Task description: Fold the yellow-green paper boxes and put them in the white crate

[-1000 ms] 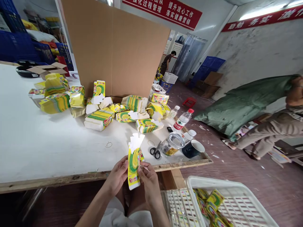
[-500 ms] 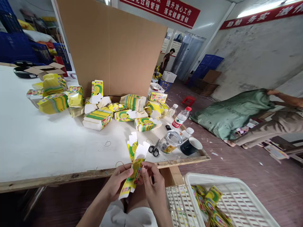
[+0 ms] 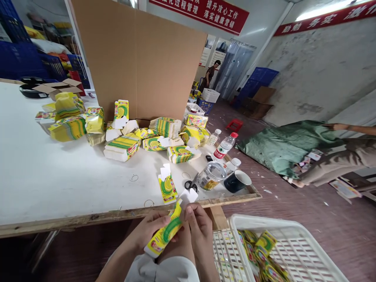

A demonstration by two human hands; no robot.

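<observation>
Over my lap, a yellow and green printed carton lies tilted, its open end with white flaps pointing up and right. My left hand is closed round the carton's middle, thumb on its printed face. At the upper end, my right hand pinches by the white flaps; part of its fingers is hidden. Another flat yellow carton with white flaps lies at the table edge just beyond my hands. Black-handled scissors rest near it, beside a clear jar.
Bundles of flat cartons line the table. A dark mug and a red-capped bottle stand at its right end. A white basket with yellow packets is at my lower right. One person handles a green sack; another stands farther back.
The carton has turned and shows its green-ringed face, with its flaps farther right. My right hand has shifted slightly right to the flap end. The person at right has lowered the green sack.
</observation>
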